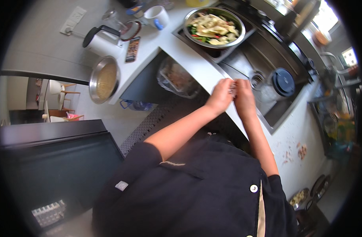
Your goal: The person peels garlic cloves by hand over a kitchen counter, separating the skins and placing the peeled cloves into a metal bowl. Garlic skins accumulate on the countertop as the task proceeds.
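My left hand (221, 97) and my right hand (245, 100) meet at the front edge of the sink (277, 120), knuckles up and fingers curled together. Between them shows a small bunch of brownish scraps (232, 89), gripped from both sides; my fingers hide most of it, so its kind is unclear. Just beyond my right hand, in the basin, are the drain strainer (257, 79) and a clear container with a dark blue lid (283, 82). Similar brownish scraps (302, 151) lie scattered on the white countertop (283, 139) at right.
A steel bowl of sliced vegetables (215, 28) sits over the sink's far end. Below the counter hangs a lined waste bin (178, 77). A steel bowl of pale strands (104, 80) overhangs the left counter edge near a phone (132, 49), an electric kettle (102, 41) and a mug (156, 17).
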The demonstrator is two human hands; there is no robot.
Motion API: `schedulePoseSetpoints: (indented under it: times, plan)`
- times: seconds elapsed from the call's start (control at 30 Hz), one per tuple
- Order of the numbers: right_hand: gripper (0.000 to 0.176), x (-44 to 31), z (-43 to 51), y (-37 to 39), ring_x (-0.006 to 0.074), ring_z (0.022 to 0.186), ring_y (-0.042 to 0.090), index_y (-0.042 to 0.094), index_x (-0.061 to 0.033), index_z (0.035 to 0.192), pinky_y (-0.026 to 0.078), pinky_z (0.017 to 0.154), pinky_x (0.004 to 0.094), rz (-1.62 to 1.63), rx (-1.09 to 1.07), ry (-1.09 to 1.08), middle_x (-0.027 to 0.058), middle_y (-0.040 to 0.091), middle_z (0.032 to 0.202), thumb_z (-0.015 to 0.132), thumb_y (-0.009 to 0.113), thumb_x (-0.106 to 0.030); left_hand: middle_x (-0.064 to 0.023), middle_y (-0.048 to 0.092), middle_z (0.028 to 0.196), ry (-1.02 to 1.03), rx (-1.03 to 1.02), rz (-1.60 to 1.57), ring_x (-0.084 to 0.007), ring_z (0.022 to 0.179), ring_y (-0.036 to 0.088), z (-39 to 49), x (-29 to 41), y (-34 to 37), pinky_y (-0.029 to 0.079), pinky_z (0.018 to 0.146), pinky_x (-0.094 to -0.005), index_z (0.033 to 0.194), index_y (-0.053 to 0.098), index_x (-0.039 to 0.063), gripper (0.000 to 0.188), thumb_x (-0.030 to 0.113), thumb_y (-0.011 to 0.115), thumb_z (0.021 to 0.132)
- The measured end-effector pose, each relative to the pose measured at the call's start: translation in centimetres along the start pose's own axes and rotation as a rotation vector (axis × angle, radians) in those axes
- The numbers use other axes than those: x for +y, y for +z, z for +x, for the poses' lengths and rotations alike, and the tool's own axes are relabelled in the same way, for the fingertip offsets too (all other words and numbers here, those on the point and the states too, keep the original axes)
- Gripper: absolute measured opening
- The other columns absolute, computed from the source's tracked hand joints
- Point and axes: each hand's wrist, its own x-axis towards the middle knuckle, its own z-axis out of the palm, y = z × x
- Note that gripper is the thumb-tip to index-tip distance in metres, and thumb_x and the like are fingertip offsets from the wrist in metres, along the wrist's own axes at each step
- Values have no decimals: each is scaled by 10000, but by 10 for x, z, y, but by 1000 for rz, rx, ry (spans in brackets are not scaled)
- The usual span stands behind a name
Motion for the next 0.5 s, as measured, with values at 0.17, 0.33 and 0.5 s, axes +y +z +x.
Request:
schedulePoseSetpoints:
  times: [0.17,0.33,0.5]
  plan:
    - [191,-67,69,157,428,861,624,539,-11,1035,538,751,481,56,-439,212,211,569,1038,850,578,11,-209,666,1106,-313,202,274,-382,1052,652,-11,-113,-132,524,898,-438,1113,612,-5,256,58,669,872]
    - [283,-10,53,307,301,1008,655,564,-9,1128,552,892,400,-246,-536,-88,170,605,1089,856,617,-64,-236,694,1042,-515,60,509,-426,1026,651,-12,-240,-165,519,888,-473,1102,640,17,227,111,635,896]
    - [569,-3,46,306,357,1120,619,485,8,1376,483,1020,449,-534,-471,-54,246,570,1295,847,644,-129,-250,695,1110,-648,86,389,-413,1081,651,10,-272,-154,515,923,-466,1215,628,6,388,154,663,857]
